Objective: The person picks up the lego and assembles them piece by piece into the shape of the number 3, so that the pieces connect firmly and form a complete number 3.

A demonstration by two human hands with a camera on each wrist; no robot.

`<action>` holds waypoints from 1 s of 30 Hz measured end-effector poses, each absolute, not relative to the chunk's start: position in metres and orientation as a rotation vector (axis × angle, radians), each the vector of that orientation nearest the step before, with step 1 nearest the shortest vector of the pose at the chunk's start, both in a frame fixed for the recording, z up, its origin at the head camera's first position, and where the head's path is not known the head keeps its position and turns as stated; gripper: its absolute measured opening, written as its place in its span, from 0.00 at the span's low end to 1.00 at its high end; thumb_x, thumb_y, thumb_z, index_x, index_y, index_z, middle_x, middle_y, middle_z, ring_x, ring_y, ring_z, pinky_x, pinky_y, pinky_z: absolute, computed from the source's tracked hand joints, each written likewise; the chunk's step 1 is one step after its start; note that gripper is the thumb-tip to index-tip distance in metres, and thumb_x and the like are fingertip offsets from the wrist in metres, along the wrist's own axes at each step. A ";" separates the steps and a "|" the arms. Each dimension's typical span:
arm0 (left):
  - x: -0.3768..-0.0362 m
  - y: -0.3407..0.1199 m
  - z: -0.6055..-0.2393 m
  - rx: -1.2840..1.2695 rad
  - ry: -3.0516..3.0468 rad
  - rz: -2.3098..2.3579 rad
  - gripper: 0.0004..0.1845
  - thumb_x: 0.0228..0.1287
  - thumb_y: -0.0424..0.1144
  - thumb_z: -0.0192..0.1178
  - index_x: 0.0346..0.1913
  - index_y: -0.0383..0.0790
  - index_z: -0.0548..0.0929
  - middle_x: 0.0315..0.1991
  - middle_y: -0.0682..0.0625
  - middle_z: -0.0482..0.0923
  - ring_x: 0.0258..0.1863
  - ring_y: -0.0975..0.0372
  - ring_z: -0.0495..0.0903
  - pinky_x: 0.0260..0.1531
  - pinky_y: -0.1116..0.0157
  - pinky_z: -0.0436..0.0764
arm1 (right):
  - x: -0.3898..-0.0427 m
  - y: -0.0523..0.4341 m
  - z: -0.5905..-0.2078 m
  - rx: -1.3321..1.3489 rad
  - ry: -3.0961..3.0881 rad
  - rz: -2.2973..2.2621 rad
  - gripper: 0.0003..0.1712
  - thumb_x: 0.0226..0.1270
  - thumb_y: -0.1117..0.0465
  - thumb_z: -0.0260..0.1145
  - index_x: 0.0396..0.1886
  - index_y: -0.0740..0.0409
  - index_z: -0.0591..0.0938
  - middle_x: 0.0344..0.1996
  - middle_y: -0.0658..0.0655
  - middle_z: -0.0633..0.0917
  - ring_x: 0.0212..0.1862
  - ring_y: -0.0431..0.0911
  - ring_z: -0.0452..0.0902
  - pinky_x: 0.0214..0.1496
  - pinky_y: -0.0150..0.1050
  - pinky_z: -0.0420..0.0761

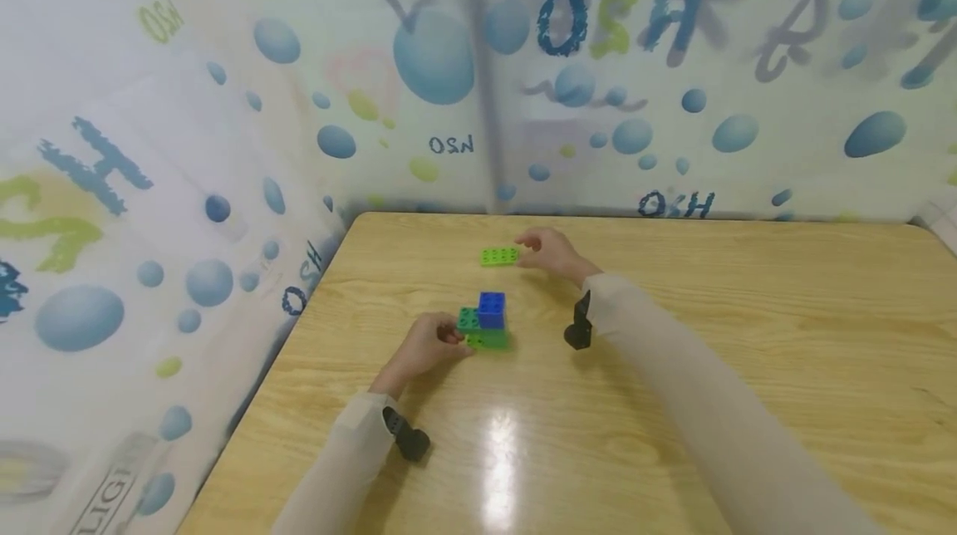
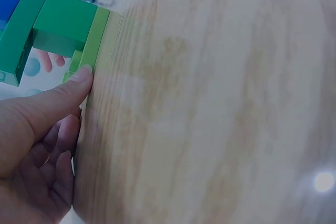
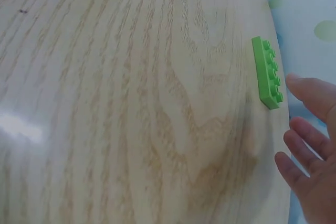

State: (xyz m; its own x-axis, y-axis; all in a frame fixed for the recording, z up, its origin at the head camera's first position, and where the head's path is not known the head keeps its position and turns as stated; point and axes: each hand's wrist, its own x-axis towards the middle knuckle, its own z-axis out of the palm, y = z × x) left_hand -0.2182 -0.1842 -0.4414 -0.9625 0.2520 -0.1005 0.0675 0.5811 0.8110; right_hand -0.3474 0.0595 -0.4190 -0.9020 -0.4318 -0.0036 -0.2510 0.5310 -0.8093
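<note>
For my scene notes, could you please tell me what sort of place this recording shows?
Probably an indoor tabletop recording booth: a wooden table is enclosed by a bubble-printed plastic curtain. The left hand holds a small brick stack, and the right hand is beside a light green plate.

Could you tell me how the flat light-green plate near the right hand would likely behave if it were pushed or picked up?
The light-green plate looks like rigid moulded plastic, so probably stiff and light. Lying flat on the glossy wooden table, it would likely slide rather than roll or tip. Its thin edge may be awkward for the right hand to pinch.
</note>
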 end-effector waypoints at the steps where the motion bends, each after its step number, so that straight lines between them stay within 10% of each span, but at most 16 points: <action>1: -0.218 -0.184 -0.442 0.271 2.606 1.322 0.14 0.46 0.30 0.70 0.38 0.33 0.81 0.30 0.49 0.77 0.30 0.61 0.75 0.33 0.66 0.76 | -0.348 0.060 -0.420 -0.572 2.560 -1.318 0.26 0.57 0.65 0.67 0.55 0.68 0.74 0.53 0.66 0.74 0.55 0.58 0.68 0.56 0.48 0.69; 30: -0.217 -0.184 -0.441 0.253 2.606 1.333 0.13 0.46 0.30 0.70 0.37 0.33 0.82 0.29 0.50 0.77 0.30 0.62 0.74 0.32 0.68 0.76 | -0.354 0.048 -0.444 -0.490 2.636 -1.343 0.27 0.56 0.65 0.67 0.56 0.67 0.74 0.56 0.64 0.74 0.58 0.55 0.65 0.61 0.47 0.63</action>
State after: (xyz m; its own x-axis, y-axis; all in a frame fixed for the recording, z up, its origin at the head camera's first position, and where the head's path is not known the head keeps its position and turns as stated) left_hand -0.2167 -0.1839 -0.4411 -0.9648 0.2427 -0.1013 0.0598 0.5778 0.8140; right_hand -0.3537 0.0485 -0.4437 -0.9366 -0.3497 0.0208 -0.2223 0.5476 -0.8067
